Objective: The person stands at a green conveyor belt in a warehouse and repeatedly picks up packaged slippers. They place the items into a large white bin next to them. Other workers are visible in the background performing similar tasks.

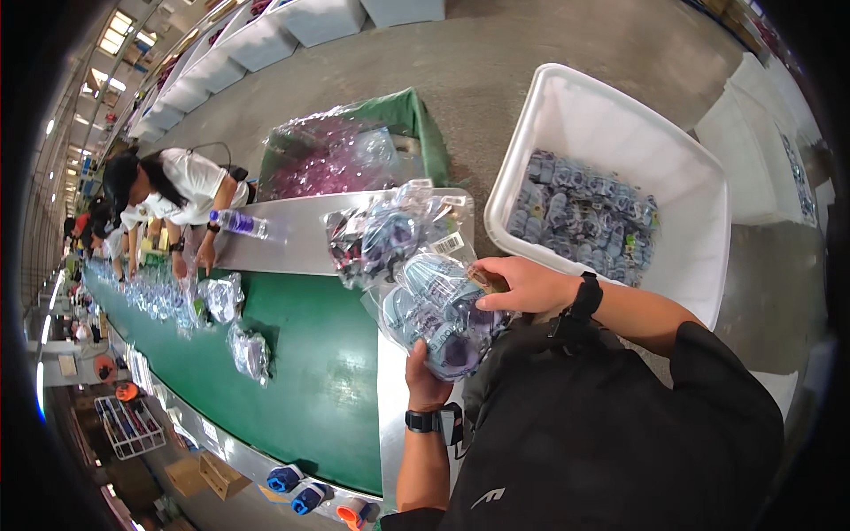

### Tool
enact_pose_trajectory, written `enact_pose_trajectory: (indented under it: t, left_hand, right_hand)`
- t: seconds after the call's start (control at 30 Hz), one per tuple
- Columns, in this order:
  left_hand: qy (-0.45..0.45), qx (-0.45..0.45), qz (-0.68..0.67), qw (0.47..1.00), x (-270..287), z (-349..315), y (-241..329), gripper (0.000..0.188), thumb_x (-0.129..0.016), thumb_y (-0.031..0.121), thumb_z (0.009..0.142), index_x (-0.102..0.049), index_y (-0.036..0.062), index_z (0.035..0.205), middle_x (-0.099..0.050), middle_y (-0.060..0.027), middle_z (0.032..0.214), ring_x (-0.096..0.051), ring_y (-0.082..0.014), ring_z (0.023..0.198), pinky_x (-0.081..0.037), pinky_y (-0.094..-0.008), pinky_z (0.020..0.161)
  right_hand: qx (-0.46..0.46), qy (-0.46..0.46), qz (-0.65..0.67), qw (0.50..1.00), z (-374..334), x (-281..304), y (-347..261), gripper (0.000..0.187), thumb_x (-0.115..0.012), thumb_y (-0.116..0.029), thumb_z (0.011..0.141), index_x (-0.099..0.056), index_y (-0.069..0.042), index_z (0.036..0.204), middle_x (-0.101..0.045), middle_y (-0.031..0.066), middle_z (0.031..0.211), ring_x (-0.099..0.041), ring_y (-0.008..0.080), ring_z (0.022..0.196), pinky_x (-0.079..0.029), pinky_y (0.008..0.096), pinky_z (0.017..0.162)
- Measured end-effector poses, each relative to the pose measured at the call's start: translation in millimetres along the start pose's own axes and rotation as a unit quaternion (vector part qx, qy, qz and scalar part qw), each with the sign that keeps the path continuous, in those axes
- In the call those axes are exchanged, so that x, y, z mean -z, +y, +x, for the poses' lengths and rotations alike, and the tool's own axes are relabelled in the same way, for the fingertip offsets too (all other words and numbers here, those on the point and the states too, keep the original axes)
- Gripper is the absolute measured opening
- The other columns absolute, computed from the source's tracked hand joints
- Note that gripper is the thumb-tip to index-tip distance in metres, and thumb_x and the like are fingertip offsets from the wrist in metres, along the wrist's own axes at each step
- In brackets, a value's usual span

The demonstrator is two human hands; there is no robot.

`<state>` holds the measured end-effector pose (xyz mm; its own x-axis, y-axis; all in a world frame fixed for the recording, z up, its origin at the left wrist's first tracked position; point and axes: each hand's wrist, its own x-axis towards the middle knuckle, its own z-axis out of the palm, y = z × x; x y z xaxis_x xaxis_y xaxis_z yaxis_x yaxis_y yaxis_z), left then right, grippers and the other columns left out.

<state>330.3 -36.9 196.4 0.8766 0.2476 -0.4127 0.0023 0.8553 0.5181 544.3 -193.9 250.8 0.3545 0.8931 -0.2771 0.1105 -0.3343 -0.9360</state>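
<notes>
A pair of light blue and purple shoes in a clear plastic bag (pixel 434 296) is between my hands, in front of my body. My left hand (pixel 427 382) grips the bag's near lower end, thumb on top. My right hand (pixel 524 285) is closed on its right side, thumb and fingers pressed on the plastic; the fingers beneath are hidden. Just beyond lies a pile of bagged shoes (pixel 381 234) on a metal side table (pixel 297 232). The green conveyor belt (pixel 328 380) runs off to the left, carrying more bagged shoes (pixel 250 352).
A white bin (pixel 611 106) to the right holds rows of bagged shoes. Beyond the table stands a green-lined box (pixel 429 133) of clear plastic. A purple-capped bottle (pixel 237 223) lies near a co-worker (pixel 190 181). Blue shoes (pixel 307 497) and an orange one (pixel 352 511) sit on the belt's edge.
</notes>
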Motion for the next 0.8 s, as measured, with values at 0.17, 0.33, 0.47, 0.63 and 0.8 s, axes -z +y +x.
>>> enact_pose_trajectory:
  t: [0.17,0.33,0.47,0.63,0.8]
  left_hand:
    - [-0.006,0.049,0.026,0.998,-57.5,28.8,-20.9,0.067,-0.044,0.048,0.096,-0.034,0.0001,0.142,-0.049,-0.0164,0.138,-0.051,-0.0303,0.124,-0.039,-0.0444,0.106]
    - [-0.022,0.120,-0.016,0.992,-114.0,61.3,-48.3,0.064,-0.036,0.048,0.099,-0.034,0.0017,0.143,-0.049,-0.0171,0.138,-0.050,-0.0324,0.125,-0.040,-0.0468,0.106]
    - [-0.012,0.150,-0.004,0.989,-134.4,84.5,-71.9,0.063,-0.036,0.049,0.099,-0.035,0.0028,0.142,-0.050,-0.0159,0.138,-0.051,-0.0317,0.124,-0.041,-0.0471,0.105]
    - [-0.013,0.155,0.017,0.988,-151.6,107.0,-94.8,0.063,-0.036,0.049,0.099,-0.036,0.0036,0.142,-0.050,-0.0136,0.138,-0.051,-0.0307,0.124,-0.041,-0.0462,0.105]
    - [-0.001,0.201,0.052,0.978,-180.3,130.3,-110.9,0.065,-0.034,0.054,0.099,-0.036,0.0071,0.144,-0.049,-0.0122,0.139,-0.051,-0.0302,0.124,-0.041,-0.0470,0.104]
  right_hand:
    - [-0.081,0.007,0.168,0.983,-29.8,43.5,41.3,0.049,-0.064,-0.032,0.088,-0.056,0.002,0.123,-0.061,0.0034,0.100,-0.054,0.0103,0.090,-0.045,0.0284,0.077]
    - [-0.200,0.046,0.323,0.924,-65.9,89.1,58.5,0.033,-0.064,-0.033,0.088,-0.063,-0.006,0.108,-0.054,-0.0025,0.088,-0.049,0.0078,0.077,-0.044,0.0263,0.065]
    - [-0.206,0.070,0.356,0.909,-87.0,115.3,73.0,0.025,-0.063,-0.033,0.089,-0.064,-0.008,0.095,-0.048,-0.0044,0.079,-0.046,0.0082,0.068,-0.043,0.0265,0.060]
    - [-0.197,0.050,0.390,0.898,-102.9,140.9,106.8,0.039,-0.066,-0.035,0.087,-0.064,-0.004,0.110,-0.050,-0.0028,0.084,-0.045,0.0076,0.071,-0.042,0.0253,0.061]
    - [-0.202,0.062,0.473,0.856,-110.2,160.8,134.1,0.022,-0.059,-0.029,0.093,-0.066,-0.013,0.080,-0.054,-0.0073,0.066,-0.047,0.0041,0.055,-0.039,0.0222,0.051]
